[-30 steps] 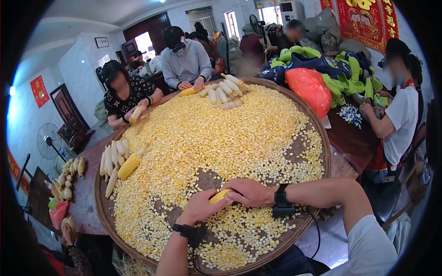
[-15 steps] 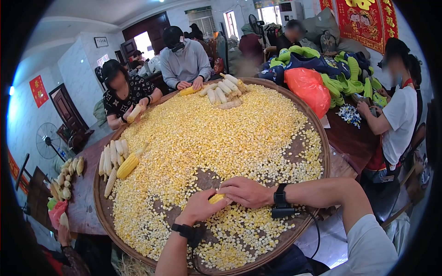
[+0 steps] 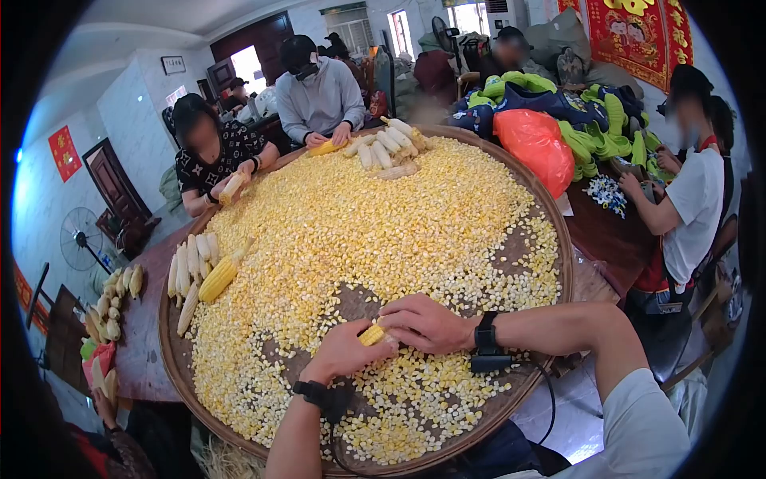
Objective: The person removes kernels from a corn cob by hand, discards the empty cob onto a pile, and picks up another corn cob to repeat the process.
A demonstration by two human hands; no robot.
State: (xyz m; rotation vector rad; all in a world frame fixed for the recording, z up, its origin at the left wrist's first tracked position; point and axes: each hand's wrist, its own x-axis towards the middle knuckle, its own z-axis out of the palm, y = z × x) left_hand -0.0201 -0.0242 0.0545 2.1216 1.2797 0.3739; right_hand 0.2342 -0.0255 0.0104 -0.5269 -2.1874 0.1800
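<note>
Between my two hands is a yellow corn cob [image 3: 372,334], held low over the near part of a big round tray [image 3: 569,271]. My left hand [image 3: 349,351] wraps round the cob from the left. From the right, my right hand [image 3: 427,323] closes over the cob's other end, and its fingers hide much of it. Loose corn kernels [image 3: 383,215] cover most of the tray, more thinly near my hands. A full yellow corn cob [image 3: 219,279] lies at the tray's left side against several stripped cobs [image 3: 191,263].
More stripped cobs [image 3: 391,148] are piled at the tray's far rim. Two people across the tray hold cobs. Left of the tray, further cobs [image 3: 116,299] lie on the table. A red plastic bag [image 3: 533,148] and green-and-blue items [image 3: 602,120] sit at right, where another person works.
My right hand has shifted slightly up and its fingers have moved on the cob, so more of the yellow kernels show. My left hand stays nearly in place.
</note>
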